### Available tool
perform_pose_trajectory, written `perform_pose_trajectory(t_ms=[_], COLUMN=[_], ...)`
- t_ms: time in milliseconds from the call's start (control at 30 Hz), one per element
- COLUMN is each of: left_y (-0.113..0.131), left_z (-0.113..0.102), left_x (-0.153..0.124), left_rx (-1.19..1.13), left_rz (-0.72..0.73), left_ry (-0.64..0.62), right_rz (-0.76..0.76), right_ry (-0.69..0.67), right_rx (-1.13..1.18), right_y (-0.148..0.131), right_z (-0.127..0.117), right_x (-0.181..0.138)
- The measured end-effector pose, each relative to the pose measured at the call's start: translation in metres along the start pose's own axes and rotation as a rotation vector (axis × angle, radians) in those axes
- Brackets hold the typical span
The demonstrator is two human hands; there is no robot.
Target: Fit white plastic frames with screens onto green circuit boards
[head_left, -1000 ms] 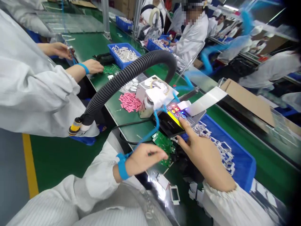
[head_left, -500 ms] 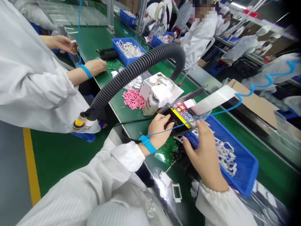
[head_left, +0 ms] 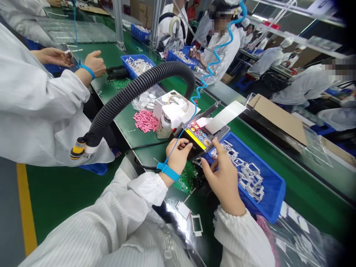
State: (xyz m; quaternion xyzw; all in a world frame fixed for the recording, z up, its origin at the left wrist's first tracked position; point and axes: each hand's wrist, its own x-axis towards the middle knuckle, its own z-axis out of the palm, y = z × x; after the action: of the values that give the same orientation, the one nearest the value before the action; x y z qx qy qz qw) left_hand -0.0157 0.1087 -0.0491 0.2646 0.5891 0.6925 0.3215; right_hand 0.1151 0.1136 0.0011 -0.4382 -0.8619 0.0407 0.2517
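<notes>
A small black machine [head_left: 198, 139] with coloured buttons, red lit digits and a yellow strip stands on the green bench. At its front left edge is my left hand [head_left: 177, 157], thumb and fingertips drawn together; whatever they pinch is hidden or too small to make out. A blue wrist strap circles that wrist. My right hand [head_left: 224, 178] is by the machine's front right corner, thumb and index finger spread, with nothing visible between them. Green circuit boards [head_left: 187, 180] lie below the hands. Nearer me are a white frame [head_left: 197, 234] and a white flat piece [head_left: 183, 210].
A blue bin [head_left: 274, 207] of white frames lies right of the machine. Behind it stand a bottle [head_left: 164, 128] and a white box with tape rolls. Pink strips [head_left: 145, 121] lie to the left. A black hose [head_left: 139, 89] arches over the bench. A co-worker's hand [head_left: 94, 65] is far left.
The view has shifted, so the bench appears further left. My left fingers have drawn together at the machine's front. My right hand stays near its corner. The co-worker's strapped hand has lifted from the bench.
</notes>
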Motion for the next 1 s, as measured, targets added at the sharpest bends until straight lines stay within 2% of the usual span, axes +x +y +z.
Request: perform_pose_trajectory(t_ms=[133, 300, 400, 500, 733, 867, 1000], left_y=[0.005, 0.026, 0.036, 0.037, 0.030, 0.037, 0.039], left_z=[-0.001, -0.012, -0.019, -0.022, -0.024, -0.023, -0.019], left_x=[0.002, 0.002, 0.005, 0.010, 0.016, 0.022, 0.026], left_rx=[-0.056, -0.124, -0.120, -0.058, 0.065, -0.005, -0.121], left_rz=[-0.127, -0.349, -0.426, -0.420, -0.265, -0.344, -0.464], left_ry=[-0.076, -0.289, -0.390, -0.439, -0.440, -0.530, -0.599], right_rz=[-0.036, -0.020, -0.019, -0.024, -0.005, 0.004, 0.001], right_ry=[0.006, 0.017, 0.019, 0.030, 0.048, 0.040, 0.055], right_rx=[-0.004, -0.052, -0.066, -0.074, -0.056, -0.106, -0.276], right_y=[-0.003, -0.008, -0.007, -0.005, -0.006, -0.010, -0.015], right_z=[0.002, 0.006, 0.007, 0.009, 0.012, 0.012, 0.012], right_x=[0.000, -0.001, -0.001, -0.001, -0.002, -0.003, -0.003])
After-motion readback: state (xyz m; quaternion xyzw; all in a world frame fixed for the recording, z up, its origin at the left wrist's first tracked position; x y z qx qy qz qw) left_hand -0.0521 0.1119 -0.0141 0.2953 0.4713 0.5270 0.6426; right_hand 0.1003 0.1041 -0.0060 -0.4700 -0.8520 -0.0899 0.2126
